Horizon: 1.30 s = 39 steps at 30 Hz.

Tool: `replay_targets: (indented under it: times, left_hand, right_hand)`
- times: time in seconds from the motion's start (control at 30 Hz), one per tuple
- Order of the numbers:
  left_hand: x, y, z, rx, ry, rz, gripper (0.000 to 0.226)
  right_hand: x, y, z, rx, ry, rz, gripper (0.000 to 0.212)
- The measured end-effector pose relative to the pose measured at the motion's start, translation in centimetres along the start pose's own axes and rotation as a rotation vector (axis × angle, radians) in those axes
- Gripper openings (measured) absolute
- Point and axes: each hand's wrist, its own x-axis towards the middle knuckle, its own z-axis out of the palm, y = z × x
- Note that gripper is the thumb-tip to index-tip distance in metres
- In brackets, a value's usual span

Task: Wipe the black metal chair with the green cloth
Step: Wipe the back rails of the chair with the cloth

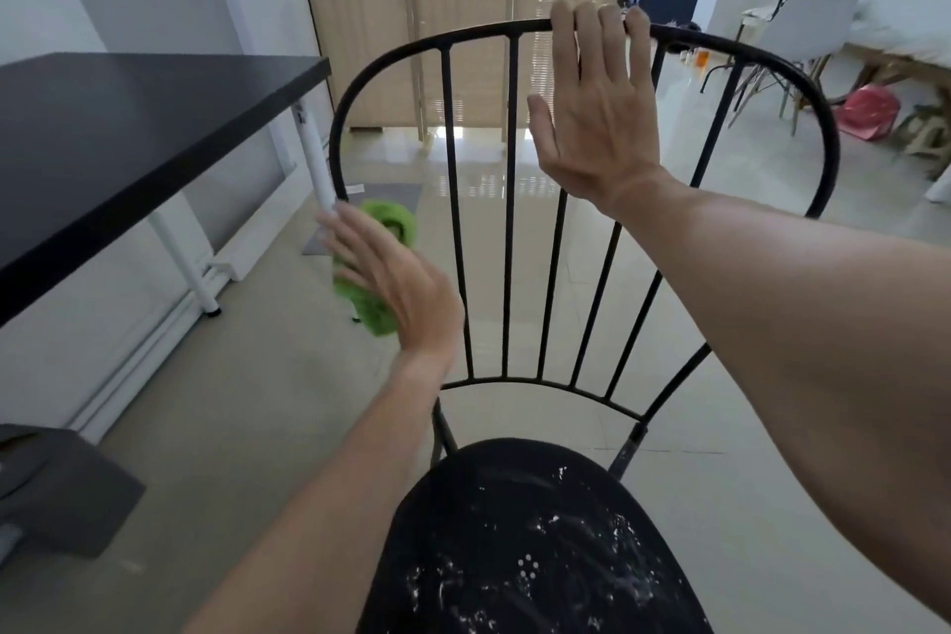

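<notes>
The black metal chair (509, 201) stands right in front of me, with a curved hoop back, thin vertical bars and a round seat (520, 546) speckled with white marks. My right hand (597, 118) hooks its fingers over the top rail of the back, palm flat against the bars. My left hand (391, 278) presses the green cloth (383, 263) against the left side of the hoop frame, low down. Most of the cloth is hidden behind the hand and blurred.
A black table top (128, 134) on white legs stands close to the left of the chair. A grey mat (62, 489) lies at bottom left. White chairs (803, 26), a wooden table and a pink bag (869, 111) are at far right, and a folding screen is behind.
</notes>
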Motion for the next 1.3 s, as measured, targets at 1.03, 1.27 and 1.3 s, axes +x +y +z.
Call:
replay_targets:
  times: [1.03,1.27,1.3]
  left_hand:
    - [1.5,-1.9,-3.5,0.396,-0.307,0.222,0.09]
    - [-4.8,-6.4,-5.6,0.337,-0.601,0.032,0.082]
    - [-5.6,-7.1,-6.3,0.357,-0.72,-0.005,0.075]
  right_hand:
    - [-0.1,0.6,-1.8,0.001,-0.084,-0.052,0.073]
    - [-0.3,-0.2,-2.1,0.02,-0.171,0.008,0.076]
    - [-0.3,-0.4,-2.3,0.026,-0.182,0.022,0.077]
